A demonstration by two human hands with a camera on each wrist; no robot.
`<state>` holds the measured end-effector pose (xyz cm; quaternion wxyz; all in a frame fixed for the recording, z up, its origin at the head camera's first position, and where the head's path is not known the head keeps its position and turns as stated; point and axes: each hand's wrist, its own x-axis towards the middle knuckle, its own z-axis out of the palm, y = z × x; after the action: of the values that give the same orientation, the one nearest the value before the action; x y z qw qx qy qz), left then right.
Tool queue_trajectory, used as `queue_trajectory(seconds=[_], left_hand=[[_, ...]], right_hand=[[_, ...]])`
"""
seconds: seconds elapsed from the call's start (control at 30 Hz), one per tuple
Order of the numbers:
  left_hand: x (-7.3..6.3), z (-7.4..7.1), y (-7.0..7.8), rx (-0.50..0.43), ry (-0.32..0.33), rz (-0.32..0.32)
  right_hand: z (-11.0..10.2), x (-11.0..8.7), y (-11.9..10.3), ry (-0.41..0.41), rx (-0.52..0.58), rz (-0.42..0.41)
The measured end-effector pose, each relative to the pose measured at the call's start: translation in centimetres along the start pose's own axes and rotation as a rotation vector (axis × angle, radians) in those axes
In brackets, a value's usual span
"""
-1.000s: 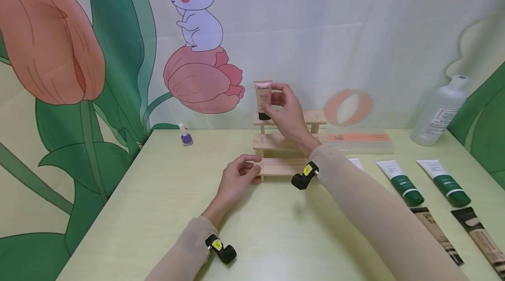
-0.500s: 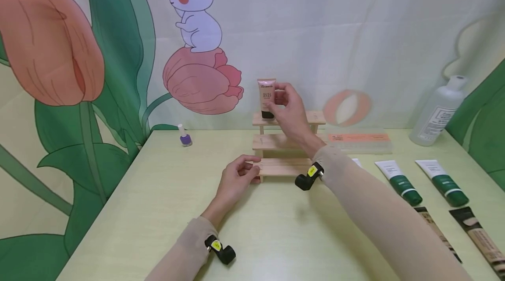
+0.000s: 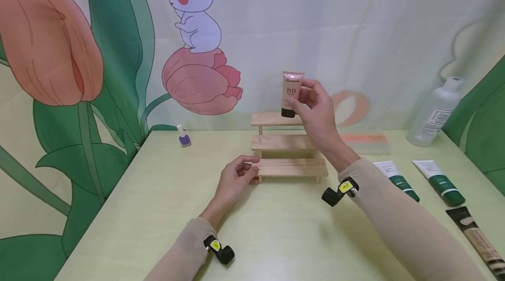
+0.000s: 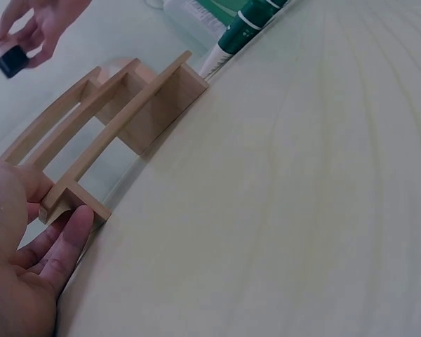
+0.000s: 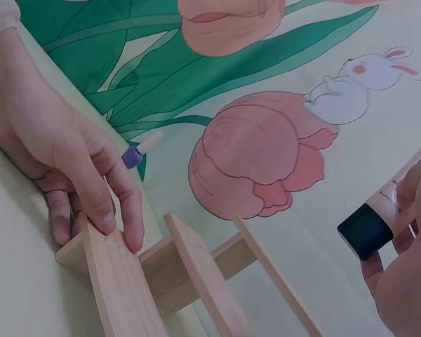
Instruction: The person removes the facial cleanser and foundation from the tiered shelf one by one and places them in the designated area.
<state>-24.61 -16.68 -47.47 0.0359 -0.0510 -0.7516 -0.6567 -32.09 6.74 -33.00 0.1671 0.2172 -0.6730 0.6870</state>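
My right hand (image 3: pixel 321 114) pinches a small pink BB cream tube (image 3: pixel 290 88) with a black cap, upright in front of the backdrop near the top step of a wooden three-step display rack (image 3: pixel 292 167). In the right wrist view the tube's black cap (image 5: pixel 365 232) hangs apart from the steps. My left hand (image 3: pixel 234 178) holds the left end of the lowest step. The left wrist view has its thumb and fingers (image 4: pixel 74 232) around that end of the rack (image 4: pixel 119 130). Nothing stands on the visible parts of the steps.
Purple nail polish (image 3: pixel 184 136) stands at the back left. On the right lie green-and-white tubes (image 3: pixel 439 183) and a black-and-beige tube (image 3: pixel 475 239). Behind them are a flat clear box (image 3: pixel 367 143) and a white pump-less bottle (image 3: pixel 434 112). A printed cloth (image 3: pixel 252 31) hangs behind the table.
My right hand has moved right and slightly up with the BB cream tube, away from the left part of the top step. The left hand has stayed at the rack's lower left end.
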Motion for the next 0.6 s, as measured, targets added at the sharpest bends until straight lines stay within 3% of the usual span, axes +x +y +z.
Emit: queue_trajectory(seconds=[0.1,0.33,0.6], left_hand=[[0.0,0.1,0.1,0.007,0.001,-0.002],[0.0,0.2,0.1,0.014,0.006,-0.016],[0.1,0.2,-0.2,0.015,0.013,-0.02]], right_hand=[[-1.5,-0.9,-0.9,0.016,0.025,-0.013],[-5.1,-3.2,-2.2,0.038,0.098,0.041],[-9.0,-5.7,-3.6,0.088,0.083,0.033]])
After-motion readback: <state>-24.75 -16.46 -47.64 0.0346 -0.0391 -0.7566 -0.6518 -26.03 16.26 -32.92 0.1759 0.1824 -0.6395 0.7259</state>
